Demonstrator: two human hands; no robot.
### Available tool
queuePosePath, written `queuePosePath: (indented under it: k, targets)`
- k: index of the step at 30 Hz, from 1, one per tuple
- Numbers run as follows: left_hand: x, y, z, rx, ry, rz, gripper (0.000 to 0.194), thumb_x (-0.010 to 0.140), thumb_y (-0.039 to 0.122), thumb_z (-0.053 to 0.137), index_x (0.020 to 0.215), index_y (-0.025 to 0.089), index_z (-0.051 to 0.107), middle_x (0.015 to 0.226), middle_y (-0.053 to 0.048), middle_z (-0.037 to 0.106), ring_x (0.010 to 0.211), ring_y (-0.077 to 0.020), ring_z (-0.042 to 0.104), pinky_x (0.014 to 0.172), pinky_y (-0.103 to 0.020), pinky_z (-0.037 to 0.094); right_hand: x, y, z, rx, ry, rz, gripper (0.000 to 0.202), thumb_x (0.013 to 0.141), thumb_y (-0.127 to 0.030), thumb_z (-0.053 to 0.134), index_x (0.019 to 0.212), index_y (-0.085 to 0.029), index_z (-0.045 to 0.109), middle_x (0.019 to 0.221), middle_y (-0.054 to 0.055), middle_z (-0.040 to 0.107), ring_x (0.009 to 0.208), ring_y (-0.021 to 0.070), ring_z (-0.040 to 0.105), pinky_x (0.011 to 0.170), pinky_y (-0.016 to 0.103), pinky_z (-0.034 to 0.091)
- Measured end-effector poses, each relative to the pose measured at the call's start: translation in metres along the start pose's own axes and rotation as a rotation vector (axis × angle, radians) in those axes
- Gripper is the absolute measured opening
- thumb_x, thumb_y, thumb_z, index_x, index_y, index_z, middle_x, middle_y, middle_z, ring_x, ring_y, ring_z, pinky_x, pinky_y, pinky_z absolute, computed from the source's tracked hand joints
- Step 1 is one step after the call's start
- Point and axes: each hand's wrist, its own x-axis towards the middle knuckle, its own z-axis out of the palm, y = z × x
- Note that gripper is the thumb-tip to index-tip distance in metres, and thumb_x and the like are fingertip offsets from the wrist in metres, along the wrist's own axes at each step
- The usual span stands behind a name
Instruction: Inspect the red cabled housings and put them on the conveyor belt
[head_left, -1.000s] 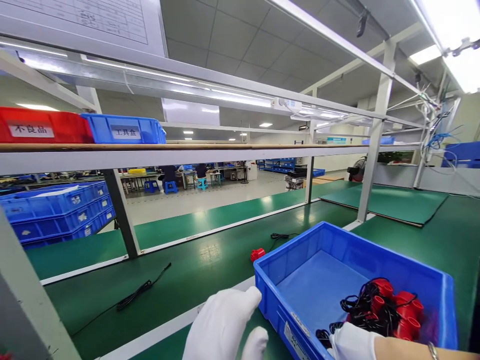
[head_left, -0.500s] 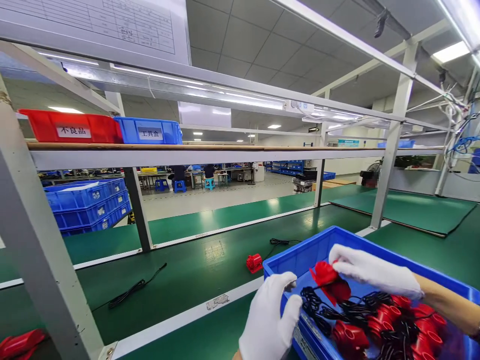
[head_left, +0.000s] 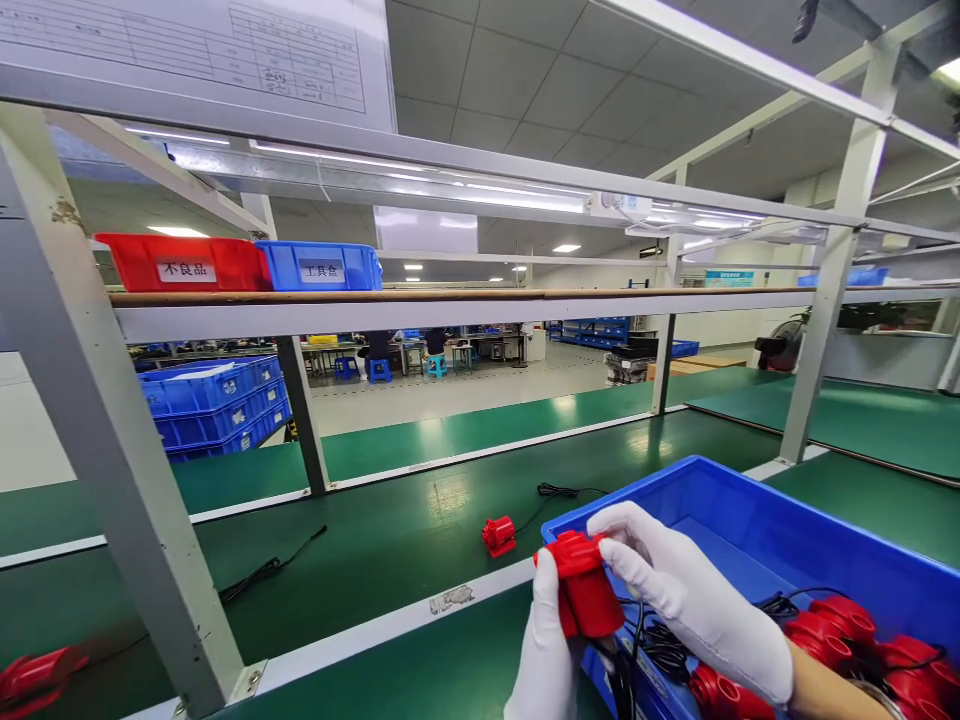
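Observation:
A red pump (head_left: 589, 595) with a black cable is between my two white-gloved hands, above the near left corner of a blue bin (head_left: 840, 530). My left hand (head_left: 546, 645) is closed on its left side, the thumb pointing up along it. From the right, my right hand (head_left: 675, 590) pinches its upper edge with thumb and fingers. The cable (head_left: 622, 680) hangs down from the pump's underside. More red pumps (head_left: 829, 635) with tangled black cables lie in the bin, partly behind my right forearm.
Beyond the bin, another red pump (head_left: 499, 536) rests on the green belt (head_left: 390, 530). At lower left lie a black cable (head_left: 262, 572) and a blurred red pump (head_left: 37, 680). A grey post (head_left: 127, 420) stands left. Overhead, a shelf (head_left: 465, 312) carries a red box (head_left: 184, 265) and a blue box (head_left: 322, 267).
My right hand has brought the pump left, out over the bin's edge. My left hand, open before, has closed on it too. The view has shifted slightly.

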Motion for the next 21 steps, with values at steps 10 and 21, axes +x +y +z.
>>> queuePosePath:
  k: [10, 21]
  targets:
    - [-0.010, 0.000, 0.004, -0.148, 0.148, -0.088, 0.064, 0.088, 0.065, 0.053, 0.116, 0.009, 0.066, 0.105, -0.012, 0.074, 0.114, -0.0293, 0.065, 0.106, -0.039, 0.048, -0.005, 0.023, 0.038, -0.086, -0.154, 0.157, 0.053, 0.083, -0.067, 0.051, 0.115, -0.025, 0.052, 0.103, 0.008, 0.069, 0.085, 0.0263, 0.065, 0.077, 0.036, 0.050]
    - [-0.014, 0.001, 0.006, -0.262, 0.041, -0.058, 0.064, 0.087, 0.069, 0.051, 0.103, 0.011, 0.071, 0.092, -0.011, 0.071, 0.098, -0.0264, 0.066, 0.098, -0.036, 0.048, -0.022, 0.019, 0.038, -0.296, 0.030, -0.097, 0.048, 0.086, -0.049, 0.063, 0.126, -0.027, 0.049, 0.111, 0.006, 0.068, 0.095, 0.0230, 0.069, 0.079, 0.033, 0.056]
